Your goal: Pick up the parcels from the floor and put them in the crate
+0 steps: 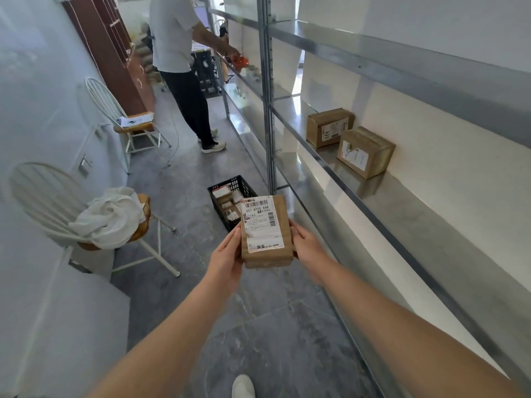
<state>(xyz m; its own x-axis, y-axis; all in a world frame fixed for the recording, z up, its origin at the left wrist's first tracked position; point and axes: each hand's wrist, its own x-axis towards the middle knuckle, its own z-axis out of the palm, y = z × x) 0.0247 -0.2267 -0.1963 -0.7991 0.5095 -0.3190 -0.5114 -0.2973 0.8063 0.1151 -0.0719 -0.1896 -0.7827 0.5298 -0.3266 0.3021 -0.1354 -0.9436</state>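
Note:
A brown cardboard parcel [265, 232] with a white shipping label faces me at chest height. My left hand [227, 258] grips its left edge and my right hand [306, 244] grips its right edge. Beyond it on the grey floor stands a black slatted crate [244, 185] holding several small parcels, right beside the shelf post. The held parcel hides the crate's near right corner.
A metal shelf rack [268, 110] runs along the right, with two cardboard boxes [329, 127] [365, 153] on a shelf. Two white chairs stand on the left, one with white cloth [110, 216]. A person [184, 67] stands further down the aisle at the rack.

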